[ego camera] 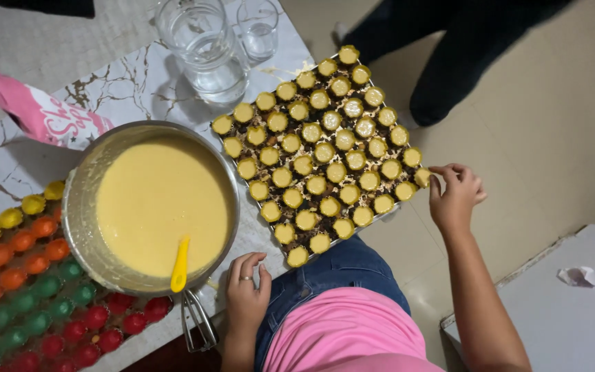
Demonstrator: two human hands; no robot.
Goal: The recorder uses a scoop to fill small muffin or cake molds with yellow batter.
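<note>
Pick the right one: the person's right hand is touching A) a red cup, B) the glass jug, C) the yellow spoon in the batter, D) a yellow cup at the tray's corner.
D: the right hand pinches a yellow cup at the corner of the tray, far from the batter bowl.

At my twelve o'clock stand two glass vessels: one jug, one tumbler. At nine sits one batter bowl, one yellow spatula inside.

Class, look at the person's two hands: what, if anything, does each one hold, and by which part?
The right hand pinches a yellow cup by its rim, at the tray's corner. The left hand holds nothing; it rests on the table edge by the batter bowl.
</note>
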